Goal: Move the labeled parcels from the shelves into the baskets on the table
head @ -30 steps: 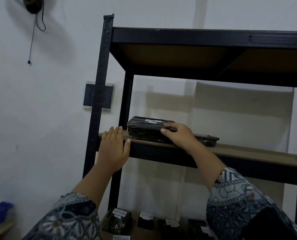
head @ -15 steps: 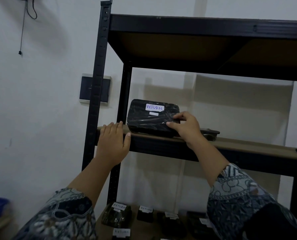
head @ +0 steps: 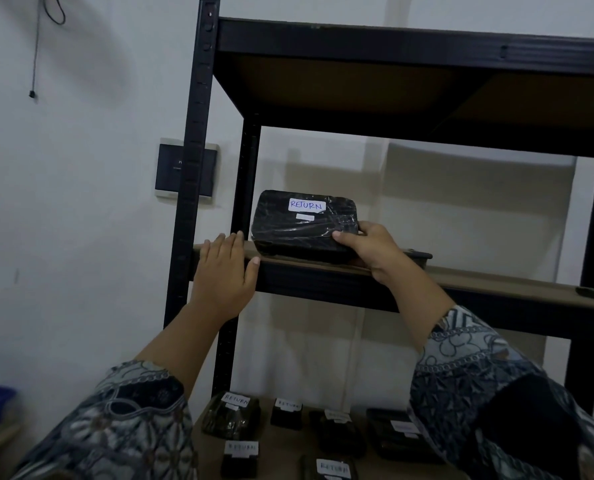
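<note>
The right hand (head: 368, 251), fingers grasping the parcel (head: 304, 223) at 4 o'clock, is holding it tilted on the shelf (head: 496, 285), likely to show its label, while the left hand (head: 228, 268), fingers released, is bracing at 9 o'clock

A: The parcel (head: 304, 233)?
B: Black plastic wrap, glossy, crinkled. Its label (head: 306, 205) is white paper, matt.
A: The rack?
B: The frame (head: 193, 168) is black painted metal, matt. The shelf board (head: 479, 277) looks like wood, smooth and dull.
A: Anything else?
B: The sleeves (head: 133, 420) are patterned cloth. The wall (head: 81, 271) is matt paint.
</note>
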`<action>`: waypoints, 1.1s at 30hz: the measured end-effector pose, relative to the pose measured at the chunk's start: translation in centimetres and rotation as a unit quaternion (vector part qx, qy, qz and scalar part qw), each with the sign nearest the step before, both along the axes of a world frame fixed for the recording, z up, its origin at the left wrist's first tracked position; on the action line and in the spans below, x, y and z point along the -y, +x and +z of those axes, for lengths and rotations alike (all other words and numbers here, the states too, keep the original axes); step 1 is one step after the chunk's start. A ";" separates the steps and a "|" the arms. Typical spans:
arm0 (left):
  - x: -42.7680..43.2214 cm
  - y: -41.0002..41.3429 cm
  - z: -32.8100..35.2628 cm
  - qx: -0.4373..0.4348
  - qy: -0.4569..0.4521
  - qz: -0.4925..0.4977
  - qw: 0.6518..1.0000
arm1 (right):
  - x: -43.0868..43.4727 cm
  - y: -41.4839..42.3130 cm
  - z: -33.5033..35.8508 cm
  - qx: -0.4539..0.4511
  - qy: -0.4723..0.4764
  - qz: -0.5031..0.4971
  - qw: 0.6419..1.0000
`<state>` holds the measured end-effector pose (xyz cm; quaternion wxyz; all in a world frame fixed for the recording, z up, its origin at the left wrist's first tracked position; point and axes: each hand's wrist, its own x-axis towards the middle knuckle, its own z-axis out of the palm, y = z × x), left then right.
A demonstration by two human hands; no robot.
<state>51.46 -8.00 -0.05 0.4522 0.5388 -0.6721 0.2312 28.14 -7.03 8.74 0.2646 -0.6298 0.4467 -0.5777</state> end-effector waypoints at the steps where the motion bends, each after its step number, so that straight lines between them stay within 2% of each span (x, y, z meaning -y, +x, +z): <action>1: -0.1 0.0 -0.1 0.002 -0.001 -0.002 1.000 | -0.4 0.0 -0.1 0.002 -0.011 -0.001 1.000; 8: -2.0 -2.1 -2.3 0.025 -0.022 0.001 0.999 | -4.2 -1.5 -2.0 0.043 -0.099 -0.019 0.994; 20: -6.7 -9.7 -8.5 0.094 -0.008 -0.040 0.995 | -10.6 -8.8 -8.6 0.096 -0.147 -0.043 0.984; 27: -10.0 -16.6 -14.6 0.116 0.044 -0.083 0.989 | -14.8 -15.6 -16.1 0.149 -0.098 -0.068 0.982; 33: -13.7 -25.9 -19.1 0.115 0.092 -0.132 0.980 | -19.5 -25.3 -23.0 0.142 -0.009 -0.116 0.983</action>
